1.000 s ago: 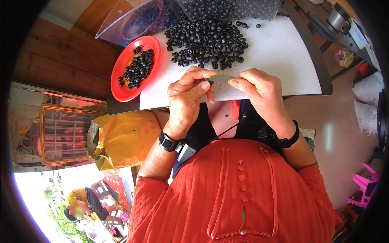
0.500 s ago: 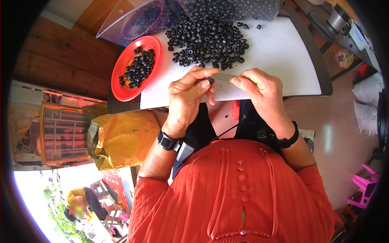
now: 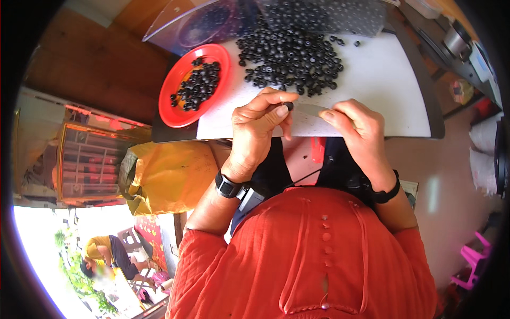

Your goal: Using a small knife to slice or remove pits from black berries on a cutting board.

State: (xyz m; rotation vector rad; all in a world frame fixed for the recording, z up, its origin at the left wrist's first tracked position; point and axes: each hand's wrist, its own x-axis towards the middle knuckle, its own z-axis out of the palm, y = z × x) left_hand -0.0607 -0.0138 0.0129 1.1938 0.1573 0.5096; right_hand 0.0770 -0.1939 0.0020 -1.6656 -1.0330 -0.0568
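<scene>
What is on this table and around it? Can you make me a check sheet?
Surface: white board on a dark table, bare at its right side.
Job's things: pile of small black beads on the board; red plate at left holding more beads; pale strip held between both hands.
Clutter: clear plastic bag behind the plate; yellow bag below the table.
Hands: left hand pinches one bead at the strip; right hand grips the strip.
Cables: thin dark cord across the lap.
Surroundings: metal machine at right, pink stool, a person seated outdoors at lower left.
</scene>
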